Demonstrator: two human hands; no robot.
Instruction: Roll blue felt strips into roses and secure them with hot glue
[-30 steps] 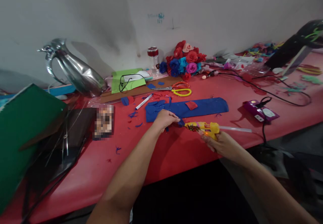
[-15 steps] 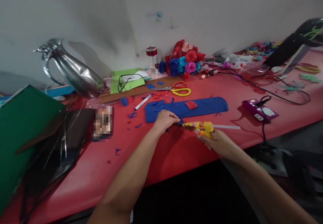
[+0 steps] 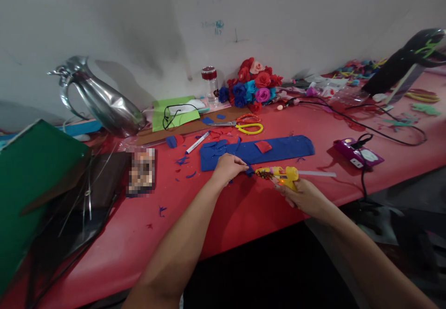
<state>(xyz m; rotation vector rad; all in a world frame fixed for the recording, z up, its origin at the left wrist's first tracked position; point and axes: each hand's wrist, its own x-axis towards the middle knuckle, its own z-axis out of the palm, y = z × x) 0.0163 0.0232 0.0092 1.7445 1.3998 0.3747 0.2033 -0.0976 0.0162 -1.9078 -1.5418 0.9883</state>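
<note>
My left hand (image 3: 228, 167) is closed in a pinch on a small blue felt piece (image 3: 249, 171) at the near edge of a long blue felt strip (image 3: 278, 147). My right hand (image 3: 303, 195) grips a yellow glue gun (image 3: 282, 175). The gun's nozzle points left at the blue piece, almost touching it. A clear glue stick (image 3: 317, 174) sticks out of the gun's back. A small red felt square (image 3: 263, 146) lies on the blue strip. All of this rests over a red table (image 3: 244, 207).
Yellow and orange scissors (image 3: 244, 124), a white marker (image 3: 197, 142) and felt scraps lie behind the strip. A bunch of felt roses (image 3: 254, 86) and a clear jar (image 3: 210, 81) stand by the wall. A metal jug (image 3: 101, 100) and green board (image 3: 31, 179) sit left, a purple device (image 3: 358, 152) with black cables right.
Both hands stay in nearly the same place. The glue gun has shifted slightly left and right by small amounts; its nozzle stays at the blue piece.
</note>
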